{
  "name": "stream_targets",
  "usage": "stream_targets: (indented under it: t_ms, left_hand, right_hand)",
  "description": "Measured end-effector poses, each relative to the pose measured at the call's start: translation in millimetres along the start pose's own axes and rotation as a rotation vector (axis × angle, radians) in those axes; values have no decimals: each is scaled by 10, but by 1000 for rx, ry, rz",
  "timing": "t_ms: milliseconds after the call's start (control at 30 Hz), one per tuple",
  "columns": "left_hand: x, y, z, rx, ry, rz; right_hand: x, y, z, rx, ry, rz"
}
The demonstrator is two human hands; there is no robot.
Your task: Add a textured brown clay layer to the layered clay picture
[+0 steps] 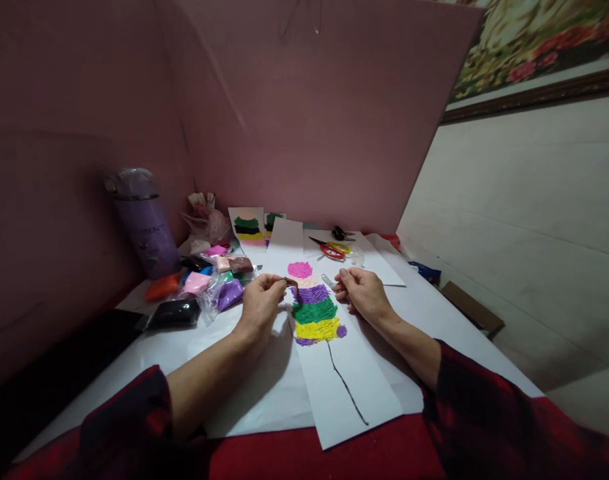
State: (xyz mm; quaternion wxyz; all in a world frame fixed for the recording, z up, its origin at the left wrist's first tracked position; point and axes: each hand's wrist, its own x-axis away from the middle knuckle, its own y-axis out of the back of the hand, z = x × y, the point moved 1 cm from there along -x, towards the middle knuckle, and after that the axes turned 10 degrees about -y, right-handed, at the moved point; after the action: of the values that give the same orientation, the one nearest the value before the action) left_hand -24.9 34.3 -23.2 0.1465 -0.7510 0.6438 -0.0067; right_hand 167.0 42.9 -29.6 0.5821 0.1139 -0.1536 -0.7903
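Observation:
My left hand pinches a thin brown strip of clay, which hangs over the left edge of the coloured shape. That shape is a textured clay picture on a white card, with pink, peach, purple, green and yellow bands. A thin black line runs down the card below it. To the right, my right hand is closed around a small shiny metal piece with a rounded, looped end; its exact kind is unclear. It is held just above the picture's right edge.
Bagged clay packets in several colours, such as a black one, lie at left beside a purple bottle. Red-handled scissors, keys and banded clay cards are at the back. A pink partition rises behind.

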Motion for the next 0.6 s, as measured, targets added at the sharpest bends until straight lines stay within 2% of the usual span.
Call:
stream_targets:
  t_ms: [167, 267, 500, 600]
  left_hand:
    - [-7, 3, -1, 11, 10, 57]
    - [-22, 7, 9, 9, 0, 43]
    - [0, 9, -47, 14, -29, -50]
    - [40, -9, -88, 47, 0, 9]
  right_hand:
    - [-34, 72, 29, 169, 102, -63]
    - [-62, 118, 31, 318, 171, -98]
    - [-104, 128, -30, 556, 173, -85]
    - [-61, 135, 3, 604, 168, -121]
